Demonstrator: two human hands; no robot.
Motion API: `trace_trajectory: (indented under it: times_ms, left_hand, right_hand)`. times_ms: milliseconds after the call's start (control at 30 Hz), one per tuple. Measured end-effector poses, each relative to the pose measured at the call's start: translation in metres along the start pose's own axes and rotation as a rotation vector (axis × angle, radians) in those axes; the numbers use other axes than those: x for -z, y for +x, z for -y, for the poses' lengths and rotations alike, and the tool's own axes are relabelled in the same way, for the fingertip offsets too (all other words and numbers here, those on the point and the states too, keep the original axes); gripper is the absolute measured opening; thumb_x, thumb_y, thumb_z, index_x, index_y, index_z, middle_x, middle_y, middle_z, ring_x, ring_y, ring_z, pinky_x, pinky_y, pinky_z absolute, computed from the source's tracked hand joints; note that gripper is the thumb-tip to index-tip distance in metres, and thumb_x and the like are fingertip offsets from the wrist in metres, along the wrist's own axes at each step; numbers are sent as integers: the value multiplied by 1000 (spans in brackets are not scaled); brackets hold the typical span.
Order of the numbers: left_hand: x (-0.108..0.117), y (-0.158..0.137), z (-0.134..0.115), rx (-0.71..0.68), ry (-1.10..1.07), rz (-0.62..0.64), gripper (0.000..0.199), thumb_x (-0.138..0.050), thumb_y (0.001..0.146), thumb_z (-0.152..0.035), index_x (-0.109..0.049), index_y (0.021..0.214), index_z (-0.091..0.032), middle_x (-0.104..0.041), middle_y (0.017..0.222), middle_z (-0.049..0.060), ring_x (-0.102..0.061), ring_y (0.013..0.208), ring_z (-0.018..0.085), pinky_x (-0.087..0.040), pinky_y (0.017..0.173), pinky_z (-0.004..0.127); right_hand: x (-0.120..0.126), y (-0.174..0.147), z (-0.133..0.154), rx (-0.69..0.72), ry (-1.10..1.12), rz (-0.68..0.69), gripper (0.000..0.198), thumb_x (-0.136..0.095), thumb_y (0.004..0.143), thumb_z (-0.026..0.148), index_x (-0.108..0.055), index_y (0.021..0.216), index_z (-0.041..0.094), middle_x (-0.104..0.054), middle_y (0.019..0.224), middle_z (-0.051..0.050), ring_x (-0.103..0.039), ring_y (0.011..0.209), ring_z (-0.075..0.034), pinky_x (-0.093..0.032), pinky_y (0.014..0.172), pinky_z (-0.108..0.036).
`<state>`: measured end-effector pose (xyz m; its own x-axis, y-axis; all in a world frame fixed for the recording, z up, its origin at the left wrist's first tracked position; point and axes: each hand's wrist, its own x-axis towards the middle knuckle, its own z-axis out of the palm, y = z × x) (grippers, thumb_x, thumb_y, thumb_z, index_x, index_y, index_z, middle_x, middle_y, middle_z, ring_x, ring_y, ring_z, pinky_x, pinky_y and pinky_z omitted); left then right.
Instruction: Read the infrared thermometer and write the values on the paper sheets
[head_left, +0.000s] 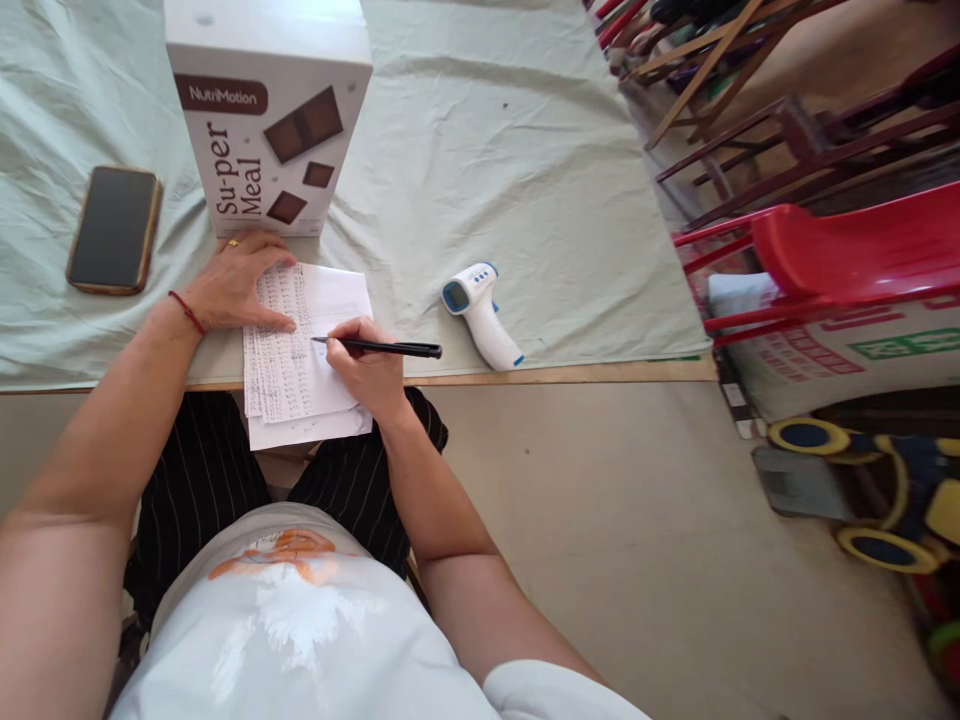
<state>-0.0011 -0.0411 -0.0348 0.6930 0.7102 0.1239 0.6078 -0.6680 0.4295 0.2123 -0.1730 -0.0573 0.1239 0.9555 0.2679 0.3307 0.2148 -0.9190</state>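
Observation:
My right hand (369,368) is closed around a black pen (397,348), its tip pointing left over the paper. Beneath it lie several stacked white sheets (330,390), with columns of handwriting on their left part. They overhang the table's front edge. My left hand (244,285) rests with fingers spread on the upper left of the top sheet, close to the base of the box. That white box (247,130), marked NutriMotion Su-per Meal with pictures of chocolate, stands just beyond it. To the right of the papers lies a white and blue infrared thermometer (484,315).
A smartphone (114,228) in a brown-edged case lies on the pale green tablecloth (480,130) at left. Beyond the table's right edge are a red plastic chair (840,255), a printed sack (817,360), dark red racks and a blue-and-yellow wheeled toy (892,480) on the floor.

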Motion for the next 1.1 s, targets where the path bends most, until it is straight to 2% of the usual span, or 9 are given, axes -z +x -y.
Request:
trace_trajectory:
  times_ms: [267, 400, 533, 733, 833, 900, 967, 1033, 1100]
  left_hand:
    - [0, 0, -3, 8, 15, 4, 102, -57, 70, -97, -62, 137, -20, -56, 150, 15, -50, 141, 41, -33, 123, 58]
    - [1, 0, -3, 7, 8, 3, 97, -61, 71, -94, -62, 135, -22, -56, 150, 15, -51, 141, 42, -33, 123, 58]
    - [1, 0, -2, -1, 5, 3, 101, -59, 70, -97, -62, 137, -20, -56, 150, 15, -50, 141, 42, -32, 124, 58]
    - [1, 0, -2, 16, 24, 14, 103, -51, 71, -100, -61, 139, -23, -56, 151, 10, -49, 141, 38, -33, 124, 58]
    - [4, 0, -6, -8, 19, 11, 100, -51, 72, -99, -63, 135, -22, -58, 147, 10, -52, 137, 36, -36, 123, 56]
    - [9, -1, -10, -31, 19, -60, 85, -50, 78, -94, -65, 123, -22, -61, 138, 10, -56, 130, 31, -43, 118, 52]
    - [15, -4, -14, 36, 71, -262, 67, -45, 88, -86, -62, 108, -24, -63, 124, 9, -57, 119, 27, -48, 110, 50]
    - [20, -6, -14, 217, 174, -538, 63, -35, 95, -82, -57, 104, -23, -60, 111, 9, -55, 112, 26, -47, 104, 53]
    - [23, -6, -10, 393, 240, -681, 70, -29, 97, -83, -52, 118, -21, -56, 119, 9, -52, 114, 25, -44, 100, 54]
  right_hand:
    - [-3, -1, 0, -28, 3, -93, 9, -58, 76, 31, -60, 70, 25, -60, 64, 3, -52, 59, -12, -51, 61, -28]
    - [-2, -1, 0, -26, -30, -69, 9, -57, 77, 30, -59, 70, 25, -59, 63, 3, -52, 59, -12, -51, 62, -28]
    - [-1, -1, 0, -28, -37, -43, 8, -57, 77, 28, -58, 69, 25, -59, 64, 4, -51, 59, -11, -51, 63, -28]
    - [0, -4, 1, 44, -27, -129, 9, -56, 82, 26, -61, 75, 24, -60, 66, 4, -54, 59, -12, -52, 62, -28]
    - [12, 3, -3, 142, -129, -185, 12, -56, 92, 29, -67, 90, 25, -67, 80, 1, -63, 73, -15, -57, 74, -32]
    - [25, 13, -12, 233, -251, -169, 16, -54, 96, 28, -69, 101, 26, -70, 92, -2, -68, 87, -18, -59, 85, -36]
    - [37, 24, -25, 279, -388, -123, 26, -50, 97, 21, -71, 110, 27, -70, 102, -5, -69, 99, -21, -59, 91, -39]
    - [47, 33, -39, 270, -501, -78, 38, -44, 95, 14, -71, 119, 27, -69, 110, -7, -67, 107, -22, -59, 95, -40]
    - [53, 39, -53, 251, -566, -49, 48, -41, 92, 8, -70, 126, 26, -68, 113, -9, -66, 111, -23, -58, 99, -41]
